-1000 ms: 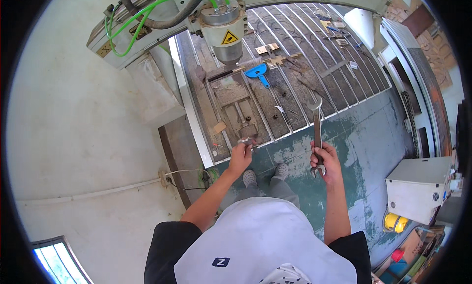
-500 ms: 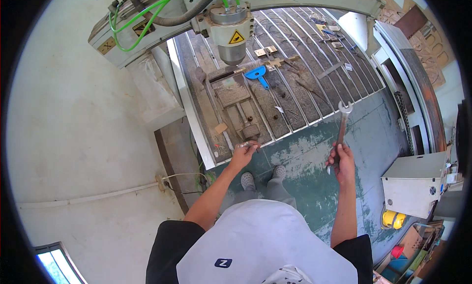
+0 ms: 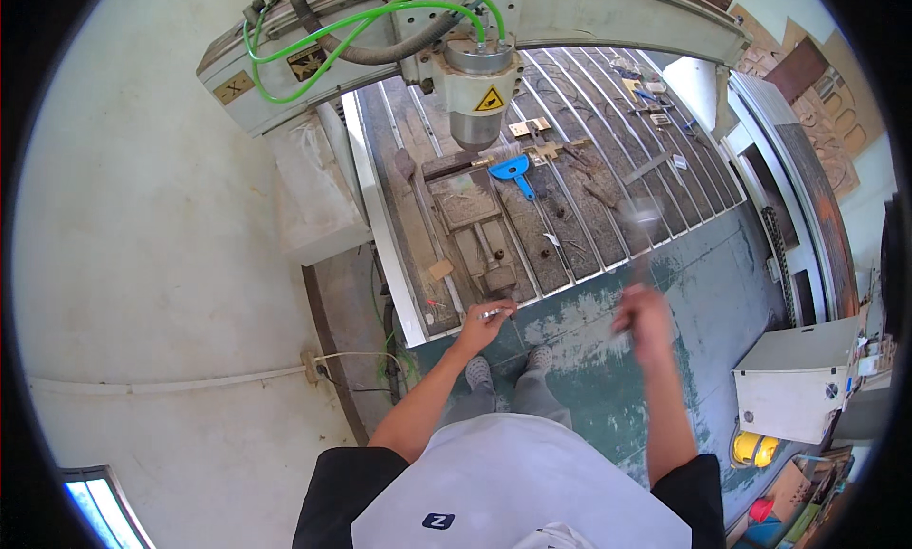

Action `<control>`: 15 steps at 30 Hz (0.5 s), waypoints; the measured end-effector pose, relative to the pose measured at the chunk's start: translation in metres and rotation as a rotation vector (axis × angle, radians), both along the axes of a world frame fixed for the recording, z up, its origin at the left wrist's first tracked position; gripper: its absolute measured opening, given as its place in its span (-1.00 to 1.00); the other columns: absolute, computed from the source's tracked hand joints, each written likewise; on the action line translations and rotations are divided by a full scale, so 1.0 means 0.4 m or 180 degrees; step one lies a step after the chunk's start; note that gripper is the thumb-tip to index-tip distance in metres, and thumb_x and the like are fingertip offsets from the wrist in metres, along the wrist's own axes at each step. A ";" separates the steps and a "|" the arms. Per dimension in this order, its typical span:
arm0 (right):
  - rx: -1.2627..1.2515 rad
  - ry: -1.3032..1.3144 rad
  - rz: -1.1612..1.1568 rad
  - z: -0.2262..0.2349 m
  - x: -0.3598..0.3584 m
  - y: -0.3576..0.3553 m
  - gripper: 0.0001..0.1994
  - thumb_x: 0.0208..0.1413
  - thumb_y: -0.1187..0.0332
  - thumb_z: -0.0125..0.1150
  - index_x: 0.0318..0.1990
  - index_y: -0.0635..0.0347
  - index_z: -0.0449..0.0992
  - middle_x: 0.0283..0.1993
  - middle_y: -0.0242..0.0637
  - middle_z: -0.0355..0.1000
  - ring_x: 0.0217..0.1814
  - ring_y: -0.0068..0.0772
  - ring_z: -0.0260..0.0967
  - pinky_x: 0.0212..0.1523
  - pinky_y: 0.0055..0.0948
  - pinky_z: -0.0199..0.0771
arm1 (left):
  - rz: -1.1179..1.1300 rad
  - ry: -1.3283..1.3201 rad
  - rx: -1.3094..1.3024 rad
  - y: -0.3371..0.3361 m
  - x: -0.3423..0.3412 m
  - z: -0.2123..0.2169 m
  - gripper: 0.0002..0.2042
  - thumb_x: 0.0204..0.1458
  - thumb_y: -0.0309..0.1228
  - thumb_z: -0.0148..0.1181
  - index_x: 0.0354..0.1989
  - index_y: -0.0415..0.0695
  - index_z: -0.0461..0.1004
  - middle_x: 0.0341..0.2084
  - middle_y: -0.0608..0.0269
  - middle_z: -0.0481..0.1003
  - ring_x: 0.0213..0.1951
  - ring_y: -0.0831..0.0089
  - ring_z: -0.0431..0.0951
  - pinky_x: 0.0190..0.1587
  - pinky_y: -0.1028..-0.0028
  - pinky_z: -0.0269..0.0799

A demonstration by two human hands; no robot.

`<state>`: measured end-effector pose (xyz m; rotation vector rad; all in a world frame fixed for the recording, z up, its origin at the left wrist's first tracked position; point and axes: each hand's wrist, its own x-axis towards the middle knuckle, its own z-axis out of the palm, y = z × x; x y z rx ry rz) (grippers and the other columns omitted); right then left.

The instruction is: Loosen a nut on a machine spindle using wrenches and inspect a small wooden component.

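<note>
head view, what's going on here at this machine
A person stands at the near edge of a slatted machine bed. The right hand grips a long wrench, blurred here, pointing away from the body. The left hand, at the bed's near edge, holds a small metal piece, too small to identify. A blue scraper-like tool lies on the bed, and a spindle hangs above the bed.

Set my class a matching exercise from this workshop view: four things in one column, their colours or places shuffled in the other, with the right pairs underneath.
Things:
1. Wrench
2. Scraper-shaped tool
3. Hoses
4. Small metal piece

Colours or places:
A. Green, curving to the top of the spindle
B. In the left hand
C. In the right hand
D. Blue, lying on the machine bed

Right pairs: 1-C, 2-D, 3-A, 4-B
</note>
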<state>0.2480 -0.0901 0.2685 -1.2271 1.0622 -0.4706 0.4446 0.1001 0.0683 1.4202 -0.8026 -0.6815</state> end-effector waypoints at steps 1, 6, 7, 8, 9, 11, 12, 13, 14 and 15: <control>-0.0219 -0.0671 -0.0323 0.025 -0.037 -0.081 -0.83 0.18 0.33 -0.04 -0.36 0.24 0.38 -0.61 -0.29 0.28 -0.56 -0.38 0.34 -0.46 -0.32 0.46 | -0.0029 0.0174 0.0034 -0.006 -0.002 0.002 -0.87 0.10 -0.53 0.16 -0.21 -0.28 0.56 -0.35 0.16 0.62 -0.28 0.46 0.59 -0.16 0.49 0.46; -0.1129 -0.1243 -0.1672 -0.060 0.037 -0.026 -0.61 0.36 0.22 -0.31 -0.47 0.16 0.36 -0.56 -0.23 0.32 -0.45 -0.24 0.33 -0.22 -0.23 0.39 | -0.0094 0.0453 0.0033 -0.033 -0.013 0.014 -0.87 0.11 -0.52 0.16 -0.22 -0.28 0.57 -0.35 0.16 0.62 -0.28 0.48 0.58 -0.16 0.49 0.47; -0.1645 -0.0446 -0.0798 -0.172 0.046 0.134 -0.63 0.32 0.25 -0.20 -0.50 0.18 0.39 -0.53 -0.20 0.36 -0.40 -0.21 0.37 -0.20 -0.26 0.39 | -0.0113 0.0449 0.0022 -0.044 -0.018 0.004 -0.87 0.11 -0.51 0.17 -0.22 -0.27 0.57 -0.36 0.16 0.62 -0.27 0.49 0.58 -0.17 0.49 0.47; -0.1612 -0.0474 -0.0748 -0.172 0.083 0.167 -0.63 0.32 0.25 -0.20 -0.50 0.18 0.39 -0.53 -0.20 0.36 -0.40 -0.21 0.37 -0.20 -0.26 0.39 | -0.0054 0.0432 0.0045 -0.022 -0.004 -0.040 -0.87 0.11 -0.51 0.17 -0.22 -0.27 0.57 -0.36 0.16 0.62 -0.27 0.49 0.58 -0.17 0.49 0.47; -0.1121 -0.0251 -0.0216 -0.159 0.113 0.202 -0.68 0.30 0.27 -0.15 -0.47 0.20 0.39 -0.54 -0.22 0.36 -0.47 -0.27 0.35 -0.31 -0.28 0.39 | 0.0023 0.0118 0.0266 0.009 0.013 -0.113 -0.86 0.11 -0.49 0.18 -0.22 -0.26 0.58 -0.36 0.17 0.62 -0.28 0.50 0.57 -0.18 0.49 0.47; -0.0159 0.0274 0.0686 -0.139 0.126 0.230 -0.77 0.27 0.31 -0.06 -0.39 0.24 0.38 -0.56 -0.26 0.35 -0.60 -0.38 0.31 -0.54 -0.34 0.38 | -0.0002 -0.0160 0.0497 0.019 0.012 -0.127 -0.85 0.10 -0.47 0.18 -0.21 -0.25 0.58 -0.37 0.18 0.62 -0.28 0.52 0.57 -0.19 0.49 0.47; 0.0327 0.0551 0.1068 -0.127 0.110 0.226 -0.80 0.26 0.32 -0.02 -0.35 0.26 0.37 -0.57 -0.28 0.34 -0.67 -0.43 0.29 -0.65 -0.37 0.38 | -0.0040 0.0041 0.0317 -0.001 -0.004 -0.052 -0.85 0.10 -0.47 0.18 -0.21 -0.24 0.58 -0.37 0.18 0.62 -0.29 0.51 0.57 -0.20 0.49 0.47; 0.0201 0.0267 0.0665 -0.087 0.107 0.182 -0.79 0.26 0.31 -0.02 -0.35 0.25 0.38 -0.57 -0.29 0.34 -0.66 -0.41 0.31 -0.63 -0.35 0.39 | -0.0001 0.0224 0.0147 -0.006 -0.006 -0.004 -0.85 0.10 -0.47 0.18 -0.21 -0.23 0.59 -0.38 0.19 0.62 -0.30 0.51 0.57 -0.20 0.49 0.47; 0.0062 -0.0021 0.0281 -0.053 0.107 0.141 -0.79 0.26 0.30 -0.02 -0.35 0.25 0.38 -0.57 -0.30 0.34 -0.64 -0.40 0.33 -0.61 -0.33 0.41 | 0.0017 0.0228 0.0145 -0.004 -0.005 -0.002 -0.85 0.10 -0.47 0.18 -0.21 -0.23 0.59 -0.38 0.19 0.62 -0.30 0.51 0.57 -0.20 0.49 0.47; 0.0062 -0.0016 0.0302 -0.056 0.115 0.151 -0.79 0.26 0.30 -0.02 -0.35 0.25 0.38 -0.57 -0.30 0.34 -0.64 -0.40 0.33 -0.61 -0.33 0.41 | 0.0034 0.0181 0.0160 0.000 -0.004 0.000 -0.85 0.09 -0.48 0.18 -0.21 -0.23 0.59 -0.39 0.19 0.62 -0.31 0.51 0.57 -0.20 0.49 0.47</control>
